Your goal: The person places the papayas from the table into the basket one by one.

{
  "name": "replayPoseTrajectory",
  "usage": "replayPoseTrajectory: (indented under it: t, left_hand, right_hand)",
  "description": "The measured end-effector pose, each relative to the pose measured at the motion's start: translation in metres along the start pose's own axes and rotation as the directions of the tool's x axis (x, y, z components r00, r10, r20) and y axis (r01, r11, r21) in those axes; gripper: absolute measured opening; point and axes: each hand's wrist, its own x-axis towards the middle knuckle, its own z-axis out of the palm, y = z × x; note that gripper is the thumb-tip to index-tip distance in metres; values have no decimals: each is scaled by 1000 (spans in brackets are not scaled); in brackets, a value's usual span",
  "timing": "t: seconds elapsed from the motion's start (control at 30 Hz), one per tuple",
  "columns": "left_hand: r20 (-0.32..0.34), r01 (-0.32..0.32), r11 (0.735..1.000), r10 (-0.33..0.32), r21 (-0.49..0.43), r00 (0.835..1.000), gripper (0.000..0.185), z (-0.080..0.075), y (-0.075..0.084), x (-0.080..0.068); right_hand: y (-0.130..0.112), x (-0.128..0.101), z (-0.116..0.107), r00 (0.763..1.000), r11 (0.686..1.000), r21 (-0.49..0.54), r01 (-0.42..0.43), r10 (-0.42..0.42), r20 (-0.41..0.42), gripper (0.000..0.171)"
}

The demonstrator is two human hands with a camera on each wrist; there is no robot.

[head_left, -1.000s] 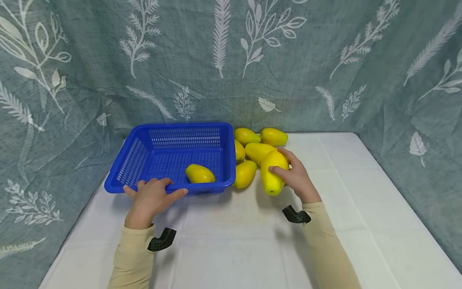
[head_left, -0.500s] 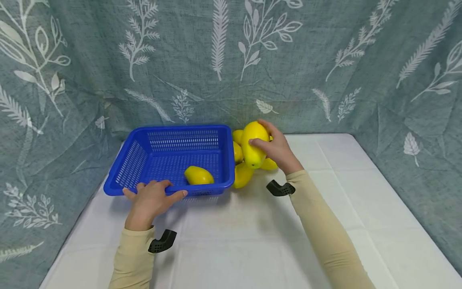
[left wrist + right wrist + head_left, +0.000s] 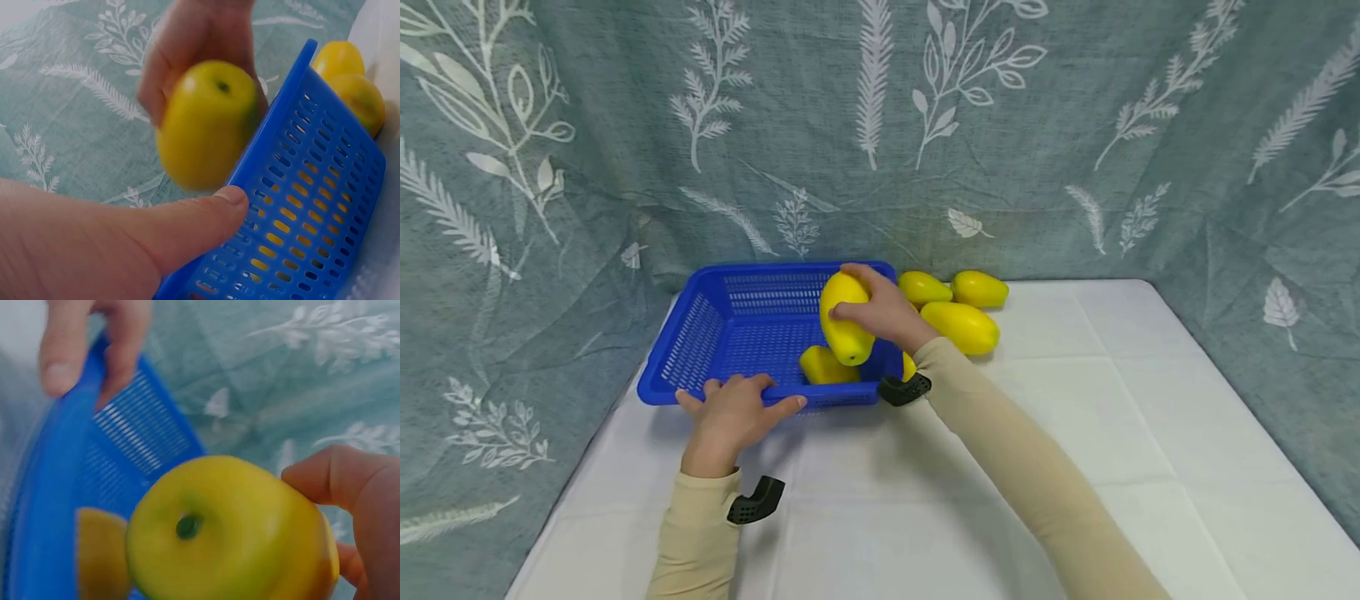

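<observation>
Head view: right hand (image 3: 887, 315) clutching yellow fruit (image 3: 844, 318) over basket (image 3: 715, 333), left hand (image 3: 730, 415) gripping its near rim.

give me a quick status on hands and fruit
Right hand holds yellow fruit over blue basket. Left hand grips near rim. One fruit inside below.

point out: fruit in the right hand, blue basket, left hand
held yellow fruit (image 3: 844, 321), head view, middle of its bare side left of the fingers
blue basket (image 3: 679, 348), head view, perforated left wall
left hand (image 3: 730, 408), head view, back of the hand gripping the basket's near rim
</observation>
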Motion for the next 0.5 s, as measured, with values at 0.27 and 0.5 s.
replayPoseTrajectory:
  t: [0.27, 0.5]
  left_hand:
    - [-13, -10, 1000, 10, -23, 1000, 80, 4, 2, -2]
    - [-42, -8, 1000, 8, -21, 999, 77, 2, -2, -2]
  right_hand:
    - [17, 11, 25, 986, 987, -59, -149, 153, 73, 71]
    - [17, 16, 30, 982, 984, -22, -178, 179, 52, 72]
